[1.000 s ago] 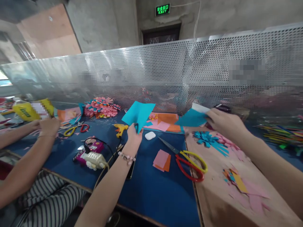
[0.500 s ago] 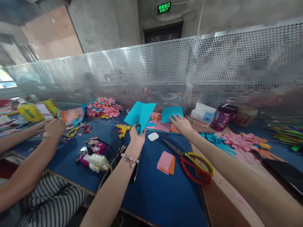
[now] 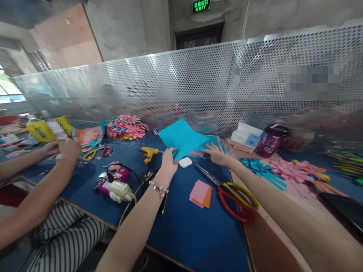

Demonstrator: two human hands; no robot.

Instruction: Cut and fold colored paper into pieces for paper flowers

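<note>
My left hand (image 3: 170,161) pinches the near corner of a blue sheet of paper (image 3: 183,138), raised above the table. Just right of it, my right hand (image 3: 216,154) has its fingers stretched out over another blue sheet (image 3: 211,143) lying at the back; whether the fingertips touch it I cannot tell. Close to my hands are a white rounded case (image 3: 185,162) and a pair of large scissors (image 3: 227,192) with red and yellow handles. Small pink and orange paper pieces (image 3: 200,193) lie stacked nearer to me.
A yellow glue gun (image 3: 149,154), a purple corded device (image 3: 118,177) and a heap of paper flowers (image 3: 127,126) stand left. At right are loose paper petals (image 3: 292,170), a tissue pack (image 3: 246,136) and a purple tub (image 3: 272,140). A co-worker's hands (image 3: 66,147) work at far left.
The raised blue sheet has swung right and lies flatter, now overlapping the sheet at the back. My right hand's fingers have spread out more. The camera view has shifted slightly.
</note>
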